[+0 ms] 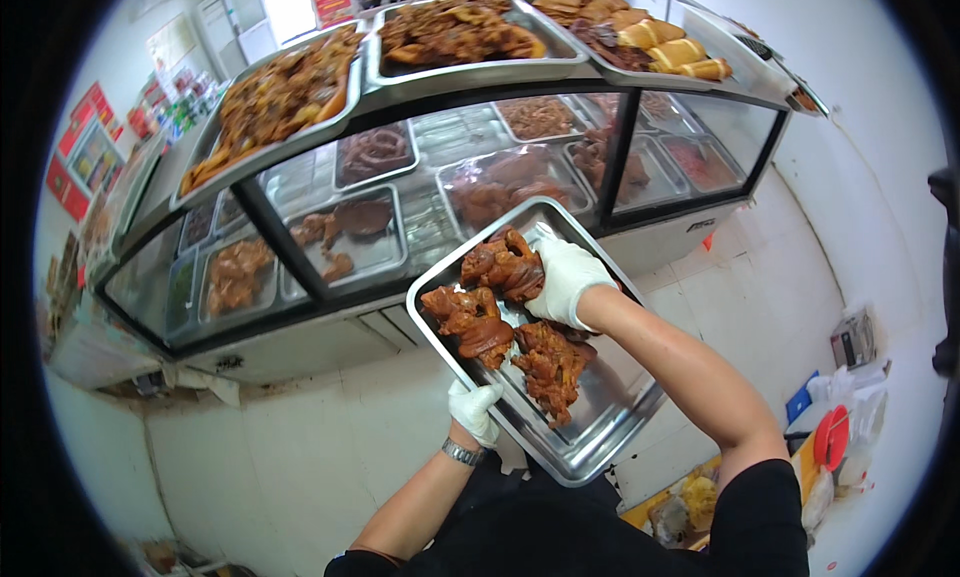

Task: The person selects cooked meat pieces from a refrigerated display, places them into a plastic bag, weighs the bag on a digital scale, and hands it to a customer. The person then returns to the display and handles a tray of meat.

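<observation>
My left hand (474, 413), in a white glove, grips the near left rim of a rectangular stainless steel tray (611, 404), which I hold tilted in front of me. Several chunks of glossy red-brown braised meat lie in it, mostly toward its far end. My right hand (568, 283), gloved too, reaches into the tray and is closed around the side of the farthest meat piece (501, 265); its fingertips are partly hidden. Below that lie a left meat piece (471, 325) and a nearer one (553, 367). Another dark piece is partly covered by my right wrist.
A glass-fronted display case (442, 284) stands ahead, with trays of meat inside. On its top rest a left food tray (277, 100), a middle food tray (457, 33) and a right food tray (637, 36). A red basin (831, 438) and bags sit at the lower right.
</observation>
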The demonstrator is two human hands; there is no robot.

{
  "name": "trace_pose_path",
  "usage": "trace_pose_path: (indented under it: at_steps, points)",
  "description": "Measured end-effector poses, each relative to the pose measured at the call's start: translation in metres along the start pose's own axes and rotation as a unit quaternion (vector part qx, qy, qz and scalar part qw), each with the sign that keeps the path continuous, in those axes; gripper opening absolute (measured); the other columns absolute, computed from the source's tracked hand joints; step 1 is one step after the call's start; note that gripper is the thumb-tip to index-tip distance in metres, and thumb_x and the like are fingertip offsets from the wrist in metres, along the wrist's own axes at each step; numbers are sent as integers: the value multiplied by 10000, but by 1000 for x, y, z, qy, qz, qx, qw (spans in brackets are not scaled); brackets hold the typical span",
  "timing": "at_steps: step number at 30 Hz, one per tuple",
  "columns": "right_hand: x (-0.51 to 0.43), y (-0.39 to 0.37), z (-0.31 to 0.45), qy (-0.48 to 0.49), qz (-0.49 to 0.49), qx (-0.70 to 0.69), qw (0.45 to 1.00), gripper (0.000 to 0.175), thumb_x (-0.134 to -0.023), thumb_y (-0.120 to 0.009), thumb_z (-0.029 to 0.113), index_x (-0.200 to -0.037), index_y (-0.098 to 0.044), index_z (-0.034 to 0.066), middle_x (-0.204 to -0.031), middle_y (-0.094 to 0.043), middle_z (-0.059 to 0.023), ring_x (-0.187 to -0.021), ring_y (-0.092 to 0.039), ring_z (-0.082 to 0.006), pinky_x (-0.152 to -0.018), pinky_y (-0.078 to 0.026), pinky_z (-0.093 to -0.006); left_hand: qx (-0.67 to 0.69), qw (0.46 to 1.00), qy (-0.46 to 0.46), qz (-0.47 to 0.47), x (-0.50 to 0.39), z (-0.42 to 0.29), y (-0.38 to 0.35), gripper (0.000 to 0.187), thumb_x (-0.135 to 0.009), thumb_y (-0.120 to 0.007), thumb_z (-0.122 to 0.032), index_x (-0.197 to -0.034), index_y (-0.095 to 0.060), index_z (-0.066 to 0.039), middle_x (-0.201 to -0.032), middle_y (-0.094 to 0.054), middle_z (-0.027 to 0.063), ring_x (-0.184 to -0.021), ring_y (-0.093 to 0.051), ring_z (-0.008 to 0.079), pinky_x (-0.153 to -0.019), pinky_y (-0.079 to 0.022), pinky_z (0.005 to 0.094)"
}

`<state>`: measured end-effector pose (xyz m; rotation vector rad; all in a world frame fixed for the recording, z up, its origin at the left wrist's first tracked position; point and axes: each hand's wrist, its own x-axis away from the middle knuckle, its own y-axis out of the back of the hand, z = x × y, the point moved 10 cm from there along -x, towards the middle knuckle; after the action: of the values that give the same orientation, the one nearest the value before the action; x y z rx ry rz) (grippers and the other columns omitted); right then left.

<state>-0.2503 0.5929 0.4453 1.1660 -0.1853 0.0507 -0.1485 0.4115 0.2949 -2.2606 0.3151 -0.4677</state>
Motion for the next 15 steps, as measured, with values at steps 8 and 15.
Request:
trace_pose_path:
  at_steps: [8,15]
  points:
    - [15,54,-101,-13,-52,7,999,977,-662,-881,444,-1404,-464,-35,-1378,-561,-283,-1292,-551,-393,-1095,-452,-410,-77,996,32,-4,-41,73,-62,420,-777,-602,102,-1191,-607,33,-1020,-688,122,-867,-711,261,-790,-609,406]
    - [14,69,-233,-106,65,-182,975,799,-681,-837,421,-1320,-585,13,-1233,-681,-239,-1133,-660,-372,-1005,-505,-391,-82,994,67,33,-70,176,-123,429,-822,-689,71,-1239,-619,-5,-1107,-702,58,-959,-680,169,-856,-564,339]
